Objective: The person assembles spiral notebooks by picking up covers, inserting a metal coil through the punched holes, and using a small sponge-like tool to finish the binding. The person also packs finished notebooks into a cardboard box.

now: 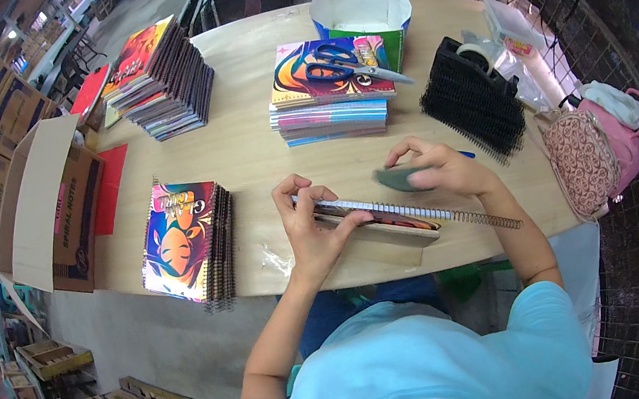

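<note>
My left hand [313, 233] grips a notebook [402, 226] on edge above the near side of the table, spine up, thumb on the near side. A metal spiral coil [488, 218] runs along the spine, and its free end sticks out past the notebook to the right. Just beyond the spine, my right hand [446, 166] pinches a dark green pad [396, 181], slightly blurred, seemingly a scouring pad. Whether the pad touches the coil, I cannot tell. To the left stands a stack of spiral-bound notebooks [179, 244] with colourful covers.
Blue-handled scissors [343, 64] lie on an unbound notebook stack [330, 121]. Behind it stands an open container [360, 8]. Black coils [467, 98] are bunched near a tape roll [473, 55]. More notebooks [157, 79] rise at the far left, beside an open carton [73, 215]. Bags [583, 155] hang at the right edge.
</note>
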The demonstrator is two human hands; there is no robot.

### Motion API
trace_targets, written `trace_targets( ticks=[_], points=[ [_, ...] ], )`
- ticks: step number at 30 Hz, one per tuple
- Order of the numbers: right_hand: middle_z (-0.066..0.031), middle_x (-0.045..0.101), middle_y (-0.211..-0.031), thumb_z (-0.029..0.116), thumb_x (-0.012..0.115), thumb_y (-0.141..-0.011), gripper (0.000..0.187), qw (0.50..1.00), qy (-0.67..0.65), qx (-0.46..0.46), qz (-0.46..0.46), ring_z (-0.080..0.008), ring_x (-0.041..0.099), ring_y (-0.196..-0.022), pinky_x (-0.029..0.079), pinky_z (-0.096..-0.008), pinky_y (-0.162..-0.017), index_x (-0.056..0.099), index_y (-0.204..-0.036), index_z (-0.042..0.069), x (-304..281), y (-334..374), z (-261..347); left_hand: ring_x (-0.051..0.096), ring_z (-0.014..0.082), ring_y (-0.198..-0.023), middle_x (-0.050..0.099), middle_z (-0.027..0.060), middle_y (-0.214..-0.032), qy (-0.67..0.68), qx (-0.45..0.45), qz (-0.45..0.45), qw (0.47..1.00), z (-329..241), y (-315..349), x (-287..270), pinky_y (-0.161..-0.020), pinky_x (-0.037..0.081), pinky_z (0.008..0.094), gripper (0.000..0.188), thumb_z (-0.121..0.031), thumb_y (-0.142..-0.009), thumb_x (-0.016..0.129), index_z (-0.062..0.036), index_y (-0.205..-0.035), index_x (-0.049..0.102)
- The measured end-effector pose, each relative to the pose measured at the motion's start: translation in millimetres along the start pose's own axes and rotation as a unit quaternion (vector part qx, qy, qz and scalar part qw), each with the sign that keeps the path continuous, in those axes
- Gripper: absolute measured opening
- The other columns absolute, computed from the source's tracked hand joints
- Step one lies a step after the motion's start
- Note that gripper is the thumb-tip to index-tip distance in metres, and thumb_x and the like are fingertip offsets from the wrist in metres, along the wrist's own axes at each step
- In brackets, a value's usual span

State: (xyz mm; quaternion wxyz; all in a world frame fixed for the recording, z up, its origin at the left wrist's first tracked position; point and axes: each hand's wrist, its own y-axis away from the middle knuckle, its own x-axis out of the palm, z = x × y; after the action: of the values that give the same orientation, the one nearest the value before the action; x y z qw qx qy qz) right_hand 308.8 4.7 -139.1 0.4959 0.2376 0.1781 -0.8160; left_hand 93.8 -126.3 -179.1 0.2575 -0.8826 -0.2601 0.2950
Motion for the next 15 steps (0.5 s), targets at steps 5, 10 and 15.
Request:
trace_targets(
  ticks=[5, 10, 15],
  points=[
    [-0.0132, 0.055, -0.123, 0.033, 0.062, -0.088, 0.042, 0.994, -0.098, -0.030, 0.031, -0.0232, 0.056, -0.107, 0.042, -0.0361, -0.096, 0.068, -0.104, -0.006, 0.0, -7.1, 2.4, 0.044, 0.0273, -0.106, 0.041, 0.0118, -0.109, 0.017, -0.004, 0.013, 1.000, 5.8, -0.9, 2.1, -0.088, 0.041, 0.0368, 0.057, -0.032, -0.053, 0.092, -0.0058, -0.087, 0.055],
    [-0.0136, 0.058, -0.113, 0.035, 0.061, -0.088, 0.045, 0.993, -0.111, -0.047, -0.003, -0.0243, 0.056, -0.106, 0.043, -0.0364, -0.095, 0.067, -0.109, -0.005, 7.6, -18.2, 9.3, 0.046, 0.0275, -0.102, 0.043, 0.0126, -0.106, 0.025, 0.006, 0.016, 1.000, 1.7, -3.9, -0.6, -0.084, 0.044, 0.0368, 0.054, -0.025, -0.054, 0.092, -0.0051, -0.089, 0.055],
    [-0.0145, 0.058, -0.108, 0.037, 0.061, -0.087, 0.045, 0.956, -0.277, -0.086, 0.052, -0.0235, 0.056, -0.105, 0.044, -0.0341, -0.092, 0.069, -0.106, -0.003, 9.7, -27.0, 7.0, 0.047, 0.0258, -0.097, 0.046, 0.0107, -0.101, 0.034, 0.006, 0.015, 0.999, 6.3, -2.1, -0.3, -0.082, 0.042, 0.0355, 0.060, -0.028, -0.054, 0.092, -0.0043, -0.093, 0.052]
  ],
)
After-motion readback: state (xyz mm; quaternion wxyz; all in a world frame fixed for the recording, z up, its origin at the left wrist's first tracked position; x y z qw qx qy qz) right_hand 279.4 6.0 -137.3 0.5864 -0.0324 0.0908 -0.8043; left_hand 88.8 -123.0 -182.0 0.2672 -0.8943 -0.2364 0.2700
